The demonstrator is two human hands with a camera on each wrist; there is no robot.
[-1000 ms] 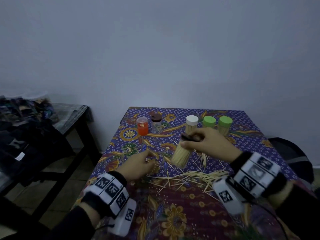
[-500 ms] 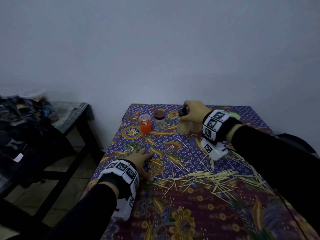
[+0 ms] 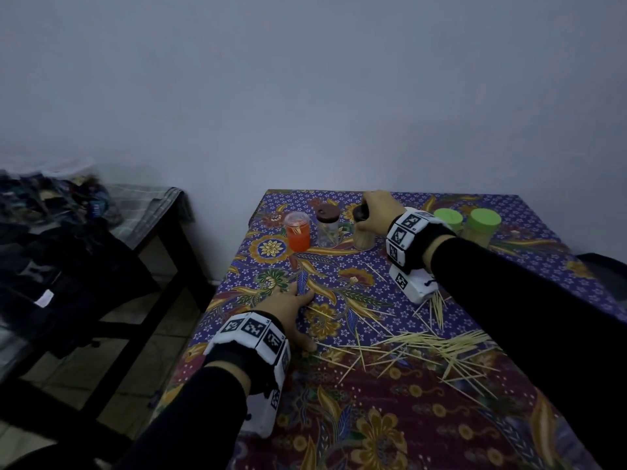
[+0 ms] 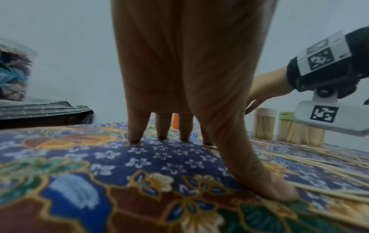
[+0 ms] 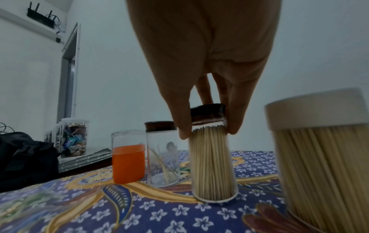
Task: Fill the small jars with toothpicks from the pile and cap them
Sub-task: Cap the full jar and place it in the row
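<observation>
Two hands reach out: the right hand (image 3: 380,212) grips the dark-capped clear toothpick-filled jar (image 5: 212,165) at upper centre, the left hand (image 3: 288,308) lies flat, fingers straight, mid-frame on the floral-clothed counter (image 3: 424,418) beside loose wooden toothpicks (image 3: 434,344); grey wall (image 3: 305,96) behind.

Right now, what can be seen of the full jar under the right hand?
The full jar is a slim clear cylinder, glass or plastic, packed tight with upright pale toothpicks nearly to the top. A dark brown cap sits on it. It stands upright on the tablecloth, beside a nearly empty brown-capped jar and in front of a beige-capped jar. The right hand grips its top from above, thumb and fingers curled round the cap and neck.
</observation>
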